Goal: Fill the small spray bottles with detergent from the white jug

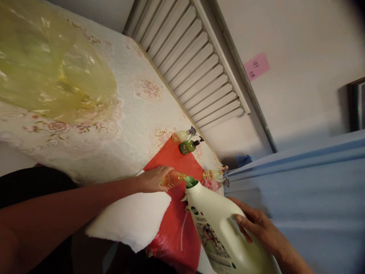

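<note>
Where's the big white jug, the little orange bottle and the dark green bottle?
big white jug (219, 224), head view, on its side wall.
little orange bottle (174, 179), head view, on its body.
dark green bottle (186, 147), head view, on its body.

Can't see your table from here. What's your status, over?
Left hand gripping small orange bottle. Right hand tilting big white jug, spout at bottle mouth. Four small bottles nearby on red bag.

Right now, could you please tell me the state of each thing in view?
White jug: tilted, uncapped, spout at the small bottle, right hand gripping it.
Orange bottle: open, held by left hand.
Four pump bottles: capped, standing.
Red bag: flat.
</note>
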A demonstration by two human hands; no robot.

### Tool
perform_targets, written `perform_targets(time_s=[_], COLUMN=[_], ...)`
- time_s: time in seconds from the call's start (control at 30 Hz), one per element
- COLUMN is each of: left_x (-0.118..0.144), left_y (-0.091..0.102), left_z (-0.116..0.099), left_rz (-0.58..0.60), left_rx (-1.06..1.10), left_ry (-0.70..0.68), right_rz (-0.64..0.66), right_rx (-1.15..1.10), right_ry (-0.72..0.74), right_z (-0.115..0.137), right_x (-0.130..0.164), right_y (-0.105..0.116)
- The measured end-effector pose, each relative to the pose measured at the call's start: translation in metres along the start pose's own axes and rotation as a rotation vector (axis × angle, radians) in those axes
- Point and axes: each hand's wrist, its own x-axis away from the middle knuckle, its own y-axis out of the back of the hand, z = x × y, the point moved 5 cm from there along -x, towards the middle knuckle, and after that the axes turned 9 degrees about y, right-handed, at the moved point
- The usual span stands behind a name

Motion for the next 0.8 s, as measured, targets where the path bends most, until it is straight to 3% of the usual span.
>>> perform_targets(time_s=[0.8], left_x=[-0.0009], left_y=[-0.0024], left_z=[0.004], left_rz=[-0.017], left_rx=[0.006], left_ry=[-0.022], right_rz=[-0.013], right_rx=[-0.002], right_ry=[-0.01], right_z=[0.0067], right_x=[0.0008], right_y=[0.0004])
